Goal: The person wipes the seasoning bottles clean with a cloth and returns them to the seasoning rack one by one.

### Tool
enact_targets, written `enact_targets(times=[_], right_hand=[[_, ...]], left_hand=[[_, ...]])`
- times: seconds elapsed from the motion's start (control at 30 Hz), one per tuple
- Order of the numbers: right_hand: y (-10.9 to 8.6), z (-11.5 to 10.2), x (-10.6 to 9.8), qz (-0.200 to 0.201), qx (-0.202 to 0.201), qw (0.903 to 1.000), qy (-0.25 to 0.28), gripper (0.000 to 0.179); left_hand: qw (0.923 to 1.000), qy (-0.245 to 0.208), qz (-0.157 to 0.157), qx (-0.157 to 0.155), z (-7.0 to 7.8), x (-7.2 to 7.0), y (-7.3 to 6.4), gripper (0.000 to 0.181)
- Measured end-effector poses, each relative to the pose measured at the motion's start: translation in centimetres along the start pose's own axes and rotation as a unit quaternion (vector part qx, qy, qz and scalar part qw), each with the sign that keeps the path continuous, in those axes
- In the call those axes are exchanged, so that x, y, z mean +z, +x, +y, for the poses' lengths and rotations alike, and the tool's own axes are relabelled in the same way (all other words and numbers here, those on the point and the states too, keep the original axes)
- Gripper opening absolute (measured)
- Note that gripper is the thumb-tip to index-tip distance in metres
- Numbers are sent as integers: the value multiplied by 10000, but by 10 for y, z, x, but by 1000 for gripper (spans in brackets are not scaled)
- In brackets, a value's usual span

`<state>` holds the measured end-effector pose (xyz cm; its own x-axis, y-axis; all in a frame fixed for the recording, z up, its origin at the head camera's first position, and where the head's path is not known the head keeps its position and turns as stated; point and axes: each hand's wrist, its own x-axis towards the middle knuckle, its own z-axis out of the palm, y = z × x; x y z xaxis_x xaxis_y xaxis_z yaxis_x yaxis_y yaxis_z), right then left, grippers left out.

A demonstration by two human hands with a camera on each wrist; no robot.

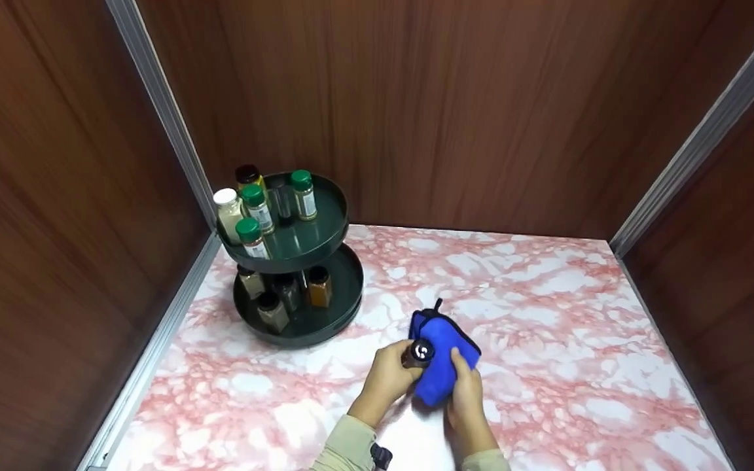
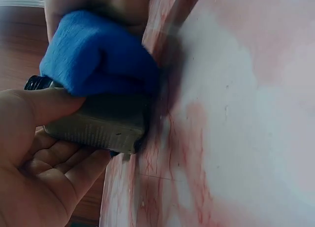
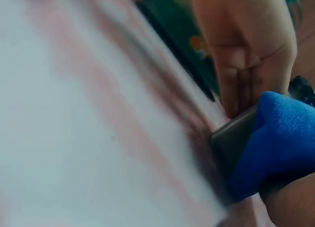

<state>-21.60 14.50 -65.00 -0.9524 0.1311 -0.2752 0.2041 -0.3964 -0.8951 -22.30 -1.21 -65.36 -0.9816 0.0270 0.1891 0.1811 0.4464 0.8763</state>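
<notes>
A dark spice jar with a black cap (image 1: 422, 350) is gripped by my left hand (image 1: 387, 374) in front of me. In the left wrist view, my thumb and fingers lie on opposite sides of the square-sided jar (image 2: 98, 131), which bears small faint print. My right hand (image 1: 468, 392) holds a blue cloth (image 1: 442, 353) with dark edging and a small black loop. The cloth lies against the jar's side, as the right wrist view also shows with the blue cloth (image 3: 283, 138) over part of the jar (image 3: 231, 138). The fingers of my right hand are partly hidden by the cloth.
To the left stands a dark green two-tier round rack (image 1: 311, 245). Its upper tier holds several jars, including a green-capped one (image 1: 304, 195) and a white-capped one (image 1: 228, 212). Several dark-capped jars, one orange-brown (image 1: 319, 288), stand below. Wooden panels (image 1: 416, 111) enclose the marbled table (image 1: 560, 340).
</notes>
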Motion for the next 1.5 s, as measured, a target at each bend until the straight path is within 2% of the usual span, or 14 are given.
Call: enact_targets(times=[0.07, 0.17, 0.3, 0.43, 0.53, 0.63, 0.77, 0.9, 1.0, 1.07, 1.17, 1.3, 1.4, 1.5], right_hand=[[-9, -7, 0, 129, 59, 9993, -339, 40], [-18, -24, 3, 260, -10, 9984, -505, 43], [-18, -40, 10, 39, -359, 9991, 233, 33], [-6, -32, 11, -254, -359, 9971, 620, 31], [2, -15, 5, -214, -44, 9994, 259, 31], [0, -9, 1, -108, 175, 9994, -272, 35], [-13, -28, 3, 104, 55, 9981, -598, 44], [-19, -52, 13, 68, -425, 9991, -54, 31], [-12, -55, 19, -50, -620, 9981, 30, 28], [-4, -48, 20, -7, -563, 9981, -251, 29], [8, -30, 14, -35, -219, 9986, -479, 35], [7, -14, 0, -125, 232, 9978, -606, 47], [-4, -21, -6, -28, 252, 9973, -695, 49], [-12, -38, -2, 27, -38, 9994, -344, 39]], left_hand=[[10000, 3, 15, -37, 0, -1, -1, 42], [9999, -2, -31, -133, 1, -2, -1, 44], [9999, -32, -43, -88, 1, -2, -1, 43], [10000, 47, 5, 51, 2, -2, 1, 36], [10000, 79, 5, 41, 2, -2, 0, 34], [10000, 29, -16, -59, 2, -3, 0, 38], [9998, 8, -94, -175, 2, -3, 0, 42], [9997, 10, -169, -169, 2, -2, 1, 47], [9998, 52, -159, -59, 1, -1, 1, 47], [9999, 47, -137, 27, 1, -1, 1, 42], [9999, 39, -59, 130, 1, 0, 1, 38], [10000, -2, -63, 76, 1, -1, 0, 40], [9998, -60, -161, -79, 1, -1, -1, 42], [9997, -39, -200, -151, 2, -2, 1, 41]])
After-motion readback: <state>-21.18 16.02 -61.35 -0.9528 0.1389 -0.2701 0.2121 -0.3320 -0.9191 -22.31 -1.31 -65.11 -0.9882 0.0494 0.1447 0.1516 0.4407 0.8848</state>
